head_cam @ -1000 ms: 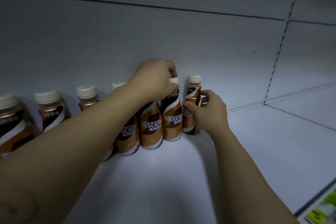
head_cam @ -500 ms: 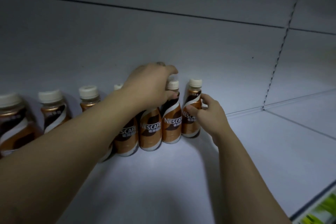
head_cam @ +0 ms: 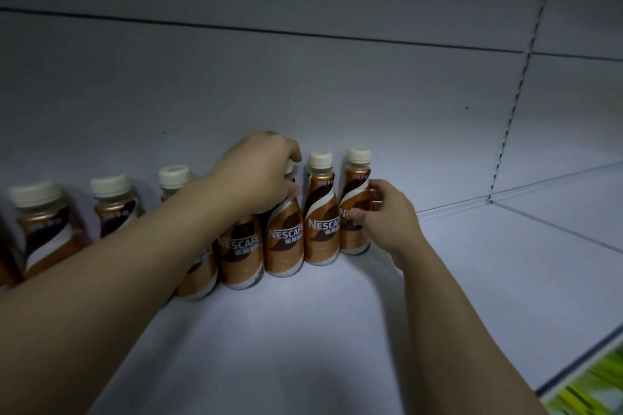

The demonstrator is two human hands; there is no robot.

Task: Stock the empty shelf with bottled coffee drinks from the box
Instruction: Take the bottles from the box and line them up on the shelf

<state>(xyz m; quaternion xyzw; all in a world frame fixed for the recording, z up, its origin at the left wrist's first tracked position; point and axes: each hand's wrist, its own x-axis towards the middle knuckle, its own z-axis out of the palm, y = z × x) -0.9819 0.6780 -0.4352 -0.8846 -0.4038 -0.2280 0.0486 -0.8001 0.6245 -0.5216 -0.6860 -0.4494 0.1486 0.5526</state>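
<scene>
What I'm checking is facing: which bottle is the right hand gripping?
The last bottle at the row's right end; the right hand pinches its label. The left hand grips another bottle by its neck, two places left.

Dim, vignetted, softly blurred edges

Coffee bottles stand upright in a row along the back edge of the shelf. Left hand grips the top of the third bottle from the right end. Right hand pinches the end bottle.
</scene>
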